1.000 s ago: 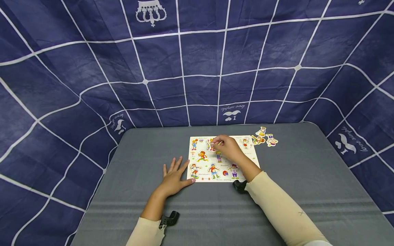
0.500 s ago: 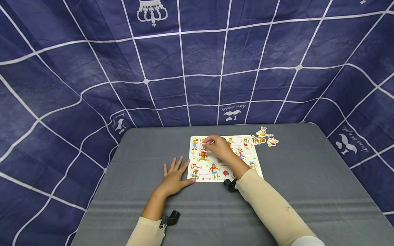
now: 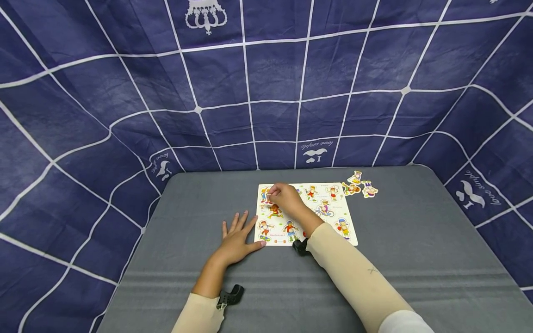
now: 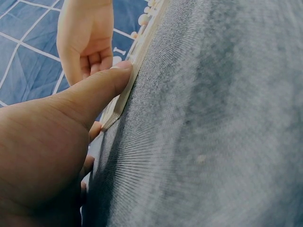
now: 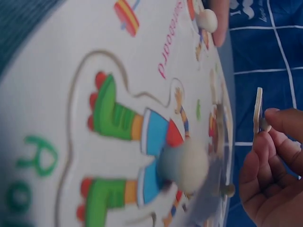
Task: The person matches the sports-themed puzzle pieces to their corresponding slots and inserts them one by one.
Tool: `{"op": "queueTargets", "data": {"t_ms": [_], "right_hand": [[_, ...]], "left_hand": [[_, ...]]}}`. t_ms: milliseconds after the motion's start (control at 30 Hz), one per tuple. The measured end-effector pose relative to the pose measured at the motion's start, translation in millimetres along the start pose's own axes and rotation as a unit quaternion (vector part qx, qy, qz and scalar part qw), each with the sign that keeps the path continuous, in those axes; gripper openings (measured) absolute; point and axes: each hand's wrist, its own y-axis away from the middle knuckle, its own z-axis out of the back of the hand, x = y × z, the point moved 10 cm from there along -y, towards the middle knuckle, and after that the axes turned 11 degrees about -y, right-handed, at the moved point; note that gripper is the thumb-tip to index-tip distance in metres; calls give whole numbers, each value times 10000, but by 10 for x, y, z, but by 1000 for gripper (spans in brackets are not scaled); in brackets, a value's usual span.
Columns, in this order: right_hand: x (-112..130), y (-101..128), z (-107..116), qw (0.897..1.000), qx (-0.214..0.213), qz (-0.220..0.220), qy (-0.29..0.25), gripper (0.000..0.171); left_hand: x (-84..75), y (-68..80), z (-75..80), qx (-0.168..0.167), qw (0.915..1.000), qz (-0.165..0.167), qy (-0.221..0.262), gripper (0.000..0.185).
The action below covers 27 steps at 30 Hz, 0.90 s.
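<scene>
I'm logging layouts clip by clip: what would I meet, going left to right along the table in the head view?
Left hand → skateboarder figure → roller-skater figure → cyclist figure → loose pieces. The right hand is omitted; it overlaps the puzzle board.

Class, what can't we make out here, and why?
Head view: middle of the board, behind the right hand and forearm.
Right wrist view: picture on the held piece, turned edge-on; end of the green word, cut by bottom edge.
Left wrist view: board's face, edge-on.
</scene>
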Motion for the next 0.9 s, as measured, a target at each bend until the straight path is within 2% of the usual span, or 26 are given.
{"op": "queueTargets", "data": {"t_ms": [100, 300, 567, 900], "right_hand": [[-15, -45, -65, 10000, 31, -38, 31, 6], [-22, -127, -169, 9981, 100, -107, 599, 7], [-10, -240, -262, 9941, 147, 46, 1072, 8], [-26, -320, -292, 9912, 251, -192, 1286, 10]], "left_hand": [[4, 4, -3, 22, 10000, -3, -12, 88], [4, 3, 1, -11, 10000, -19, 13, 89], [11, 1, -6, -14, 10000, 8, 18, 90], [0, -1, -4, -34, 10000, 52, 48, 96]]}}
